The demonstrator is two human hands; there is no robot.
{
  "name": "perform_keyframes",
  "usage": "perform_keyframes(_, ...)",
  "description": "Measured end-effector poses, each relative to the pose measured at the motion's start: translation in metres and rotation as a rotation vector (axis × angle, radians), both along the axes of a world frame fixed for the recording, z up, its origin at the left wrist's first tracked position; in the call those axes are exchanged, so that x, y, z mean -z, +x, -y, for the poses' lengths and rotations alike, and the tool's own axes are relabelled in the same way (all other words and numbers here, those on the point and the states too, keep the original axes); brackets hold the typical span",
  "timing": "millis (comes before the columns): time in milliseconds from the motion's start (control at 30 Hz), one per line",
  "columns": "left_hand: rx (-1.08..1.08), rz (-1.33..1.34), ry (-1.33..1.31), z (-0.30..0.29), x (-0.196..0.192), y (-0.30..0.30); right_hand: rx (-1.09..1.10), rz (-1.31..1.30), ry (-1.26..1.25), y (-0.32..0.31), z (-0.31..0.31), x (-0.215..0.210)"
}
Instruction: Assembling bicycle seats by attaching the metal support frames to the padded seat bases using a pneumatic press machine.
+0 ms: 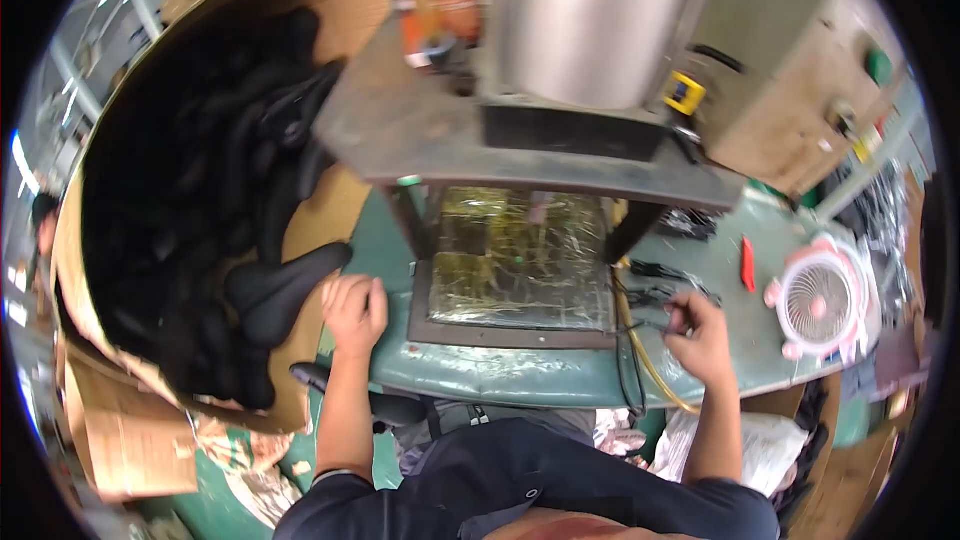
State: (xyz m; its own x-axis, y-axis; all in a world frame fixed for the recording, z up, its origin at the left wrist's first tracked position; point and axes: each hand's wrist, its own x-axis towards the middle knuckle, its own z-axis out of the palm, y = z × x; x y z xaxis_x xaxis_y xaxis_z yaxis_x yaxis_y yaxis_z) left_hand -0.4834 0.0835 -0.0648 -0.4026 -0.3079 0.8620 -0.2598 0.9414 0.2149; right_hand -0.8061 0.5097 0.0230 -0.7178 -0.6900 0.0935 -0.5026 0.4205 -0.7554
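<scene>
At lower centre-left of the frame the left hand (355, 312) rests curled on the near edge of the green bench (520, 375), touching the tip of a black bicycle saddle (285, 285) that pokes out of the big cardboard box (120, 410) of saddles filling the left side; its fingers look loosely closed, gripping nothing I can make out. At centre-right the right hand (700, 332) pinches the black cables (655, 295) beside the press plate (520, 270). It looks like a pause between loads, so the next move would call for a firm grasp on that saddle.
</scene>
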Motion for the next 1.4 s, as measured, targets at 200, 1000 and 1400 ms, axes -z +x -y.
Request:
perform_keyframes(200,-0.586,-0.245,-0.304,-0.02,-0.015,0.044,-0.207,0.691,-0.083,0.055,0.054,0.054)
perform_keyframes(1000,-0.808,0.253,0.783,-0.129,0.018,0.121,-0.531,0.647,-0.134,0.091,0.07,0.067)
perform_keyframes(1400,0.432,0.587,-0.043,-0.168,-0.053,-0.085,-0.049,0.492,-0.486,0.059,0.025,0.046)
